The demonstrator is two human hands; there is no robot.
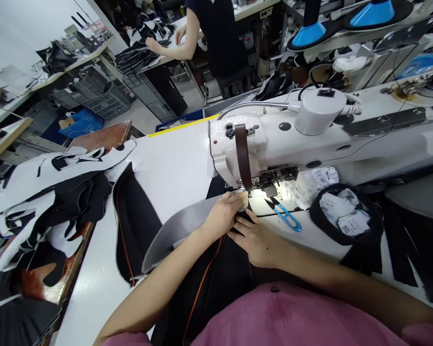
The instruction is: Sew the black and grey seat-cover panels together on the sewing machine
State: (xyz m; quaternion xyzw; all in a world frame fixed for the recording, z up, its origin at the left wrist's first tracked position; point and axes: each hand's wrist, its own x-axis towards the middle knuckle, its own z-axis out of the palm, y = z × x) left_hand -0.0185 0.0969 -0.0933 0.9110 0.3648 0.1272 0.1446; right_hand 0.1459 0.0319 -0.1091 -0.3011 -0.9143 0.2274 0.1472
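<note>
My left hand (225, 212) rests on a grey and black fabric piece (180, 226), its fingers curled and pinching the material right under the needle of the white sewing machine (274, 139). My right hand (256, 240) lies flat on the black fabric (216, 278) just behind it, fingers stretched toward the needle. An orange seam line runs down the black cloth toward my body.
Blue thread snips (286, 216) lie right of the needle. A black pouch with white labels (344, 214) sits further right. Black and white cut pieces (50, 187) are stacked at left. Another person (209, 33) works at a far bench.
</note>
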